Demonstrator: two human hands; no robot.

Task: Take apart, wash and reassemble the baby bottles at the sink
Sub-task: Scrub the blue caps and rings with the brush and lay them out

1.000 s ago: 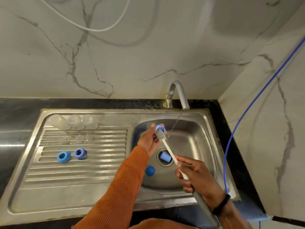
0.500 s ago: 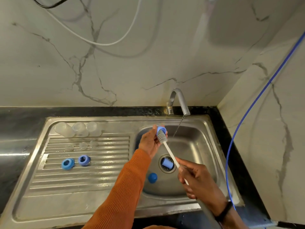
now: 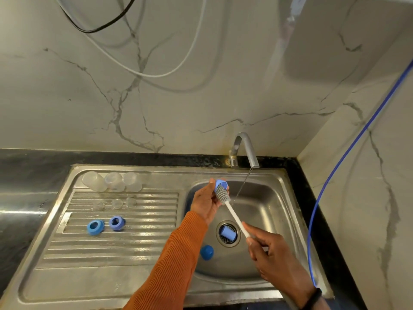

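Scrubbing a blue cap with the bottle brush over the sink basin, same as a second ago. Left hand keeps its fingers curled round the cap, brush head pushed into the cap's opening. Right hand pinches the white brush handle low down, fingers closed on it. Change over the last second is small: the hands hold about the same pose relative to each other and the brush stays in the cap; mostly the camera has tipped up, so the sink sits lower in view. Tap runs a thin stream just right of the brush, not on the cap.

Other parts: three clear bottles at the back of the drainboard, three clear teats in front of them, two blue collars nearer the front. In the basin, one blue piece lies on the drain and a round blue cap sits by the near wall.

Judgement: still mid-wash on small parts; the two basin pieces look unwashed, and reassembly hasn't started. Next likely a rinse under the stream.
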